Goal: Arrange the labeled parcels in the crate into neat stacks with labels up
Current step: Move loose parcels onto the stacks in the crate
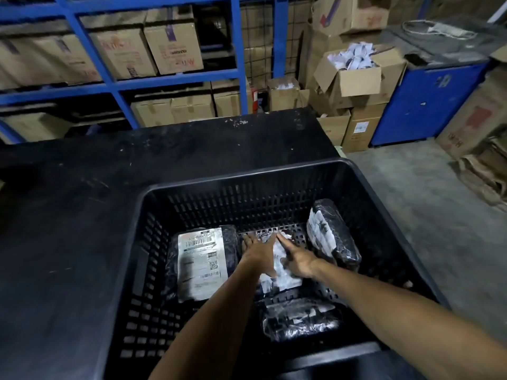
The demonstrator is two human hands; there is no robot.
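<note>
A black slatted plastic crate [247, 176] stands on a black table. Inside at the left lies a black-wrapped parcel [201, 263] flat, its white label facing up. In the middle lies another parcel [282, 272] with a white label up; my left hand [259, 252] and my right hand [297, 260] both rest flat on it, fingers spread. A third parcel [332, 235] leans on its edge against the crate's right wall, label facing left. A fourth parcel [300, 318], in shiny black wrap, lies near the front, its label not clearly visible.
The black table [82, 215] stretches to the left and behind the crate. Blue shelving [109, 80] with cardboard boxes stands beyond it. Stacked cartons [354, 78] and a blue cabinet [428, 102] are at the back right, with concrete floor [439, 215] to the right.
</note>
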